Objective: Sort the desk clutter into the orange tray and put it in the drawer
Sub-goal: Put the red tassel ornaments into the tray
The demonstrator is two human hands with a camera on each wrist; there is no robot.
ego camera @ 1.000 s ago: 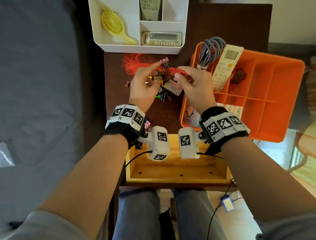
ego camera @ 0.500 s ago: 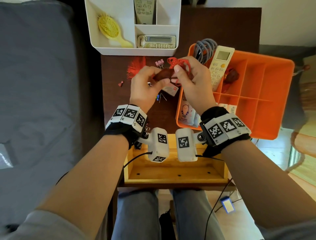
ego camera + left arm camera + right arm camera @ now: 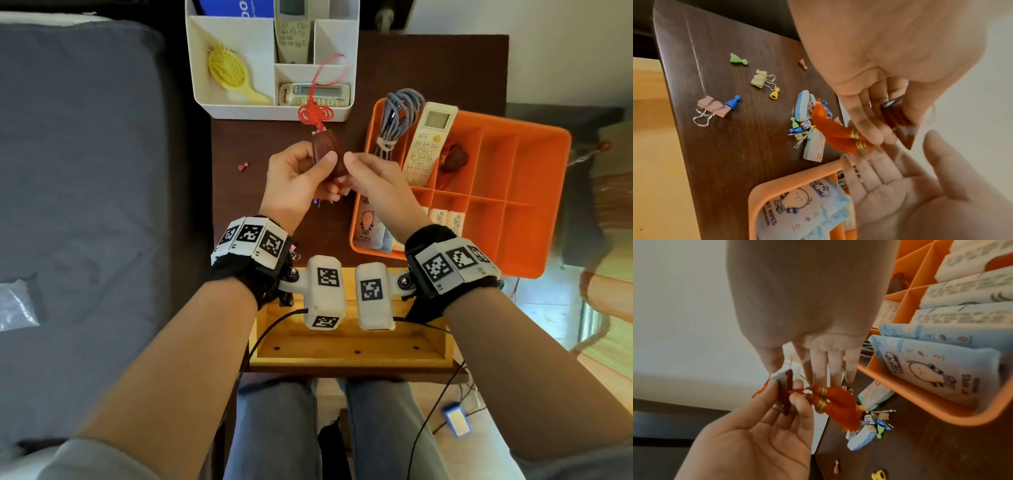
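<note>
Above the dark desk point(image 3: 394, 68), my left hand point(image 3: 322, 168) pinches a dark red wooden pendant point(image 3: 325, 145). Its red knot and cord point(image 3: 313, 114) stretch towards the white organiser. Two orange-red tassels point(image 3: 830, 129) hang from the pendant's lower end over the clutter. My right hand point(image 3: 349, 171) is beside it with straight fingers, its thumb against the pendant's edge point(image 3: 786, 395). The orange tray point(image 3: 561, 137) sits at the right. It holds a grey cable point(image 3: 397, 113), a white remote point(image 3: 428, 144), another dark pendant point(image 3: 455, 157) and wipes packs point(image 3: 797, 207).
Binder clips point(image 3: 762, 79), coloured game pawns point(image 3: 733, 102), a die point(image 3: 805, 125) and small blue boxes point(image 3: 802, 105) lie on the desk under my hands. A white organiser point(image 3: 239, 109) stands at the back. An open wooden drawer point(image 3: 342, 346) is below my wrists. A grey bed lies at the left.
Both hands lifted the pendant off the clutter and turned it. Its knot now points away towards the organiser, and the tassel left the desk top.
</note>
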